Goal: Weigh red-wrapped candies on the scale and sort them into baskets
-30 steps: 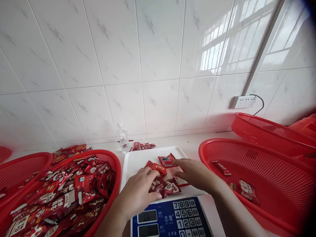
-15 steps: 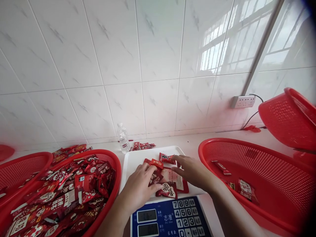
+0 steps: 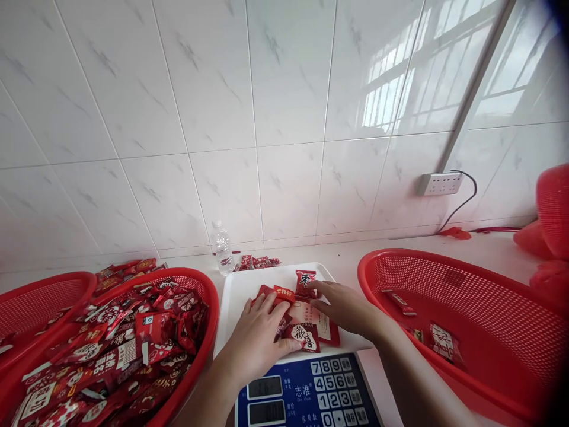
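Note:
My left hand [image 3: 262, 335] lies over several red candy packets on the white tray [image 3: 232, 292] of a weighing scale, its fingers spread and its thumb against a dark red packet [image 3: 304, 337] with large white characters. The fingertips of my right hand [image 3: 349, 305] touch the side of a small red packet [image 3: 305, 281], with index finger and thumb apart. Between both hands lies a flat red and cream pouch [image 3: 326, 332]. An orange-red packet [image 3: 284, 293] sits just beyond my left fingers. Below the tray is the blue keypad panel [image 3: 302, 391] with two displays.
To the left, a red basket [image 3: 212, 320] is heaped with packets, beside another red basket [image 3: 84, 284]. A red basket [image 3: 493, 279] with a few packets stands on the right. Behind the tray are a clear bottle [image 3: 221, 246] and small packets [image 3: 258, 262]; a socket strip [image 3: 440, 184] is on the wall.
The small packet by my right fingers has turned more upright. My left hand has flattened out over the packets. The raised red basket at the far right has moved right, mostly out of view.

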The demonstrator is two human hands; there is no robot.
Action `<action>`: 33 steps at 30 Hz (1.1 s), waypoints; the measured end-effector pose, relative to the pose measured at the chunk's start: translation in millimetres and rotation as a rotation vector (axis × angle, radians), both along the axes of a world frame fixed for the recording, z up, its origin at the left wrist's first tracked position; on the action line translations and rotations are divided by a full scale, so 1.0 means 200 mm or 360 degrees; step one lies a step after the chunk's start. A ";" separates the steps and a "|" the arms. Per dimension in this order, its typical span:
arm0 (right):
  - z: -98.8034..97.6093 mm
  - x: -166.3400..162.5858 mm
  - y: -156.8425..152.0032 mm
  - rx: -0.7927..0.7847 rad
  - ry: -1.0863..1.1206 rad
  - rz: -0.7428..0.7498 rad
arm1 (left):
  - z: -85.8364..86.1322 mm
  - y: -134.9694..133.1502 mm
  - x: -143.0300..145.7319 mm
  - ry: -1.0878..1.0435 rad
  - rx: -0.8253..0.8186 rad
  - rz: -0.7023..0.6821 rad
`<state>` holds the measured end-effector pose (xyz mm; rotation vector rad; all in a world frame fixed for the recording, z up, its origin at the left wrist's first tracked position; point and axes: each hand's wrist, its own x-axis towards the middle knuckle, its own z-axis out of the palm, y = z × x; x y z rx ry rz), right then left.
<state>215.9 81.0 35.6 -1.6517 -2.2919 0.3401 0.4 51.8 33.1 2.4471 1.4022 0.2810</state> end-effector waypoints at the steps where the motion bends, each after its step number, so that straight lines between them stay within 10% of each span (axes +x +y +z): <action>1: 0.01 0.00 -0.01 -0.0019 0.0002 0.0021 | 0.00 0.00 0.00 0.0005 0.0007 -0.0005; 14: -0.11 -0.05 0.08 0.0137 0.0041 0.0110 | 0.01 0.00 -0.01 0.0054 -0.0015 -0.0009; 33: 0.13 -0.01 -0.13 -0.0094 0.0054 0.0132 | 0.02 0.00 -0.01 0.0001 -0.0002 0.0016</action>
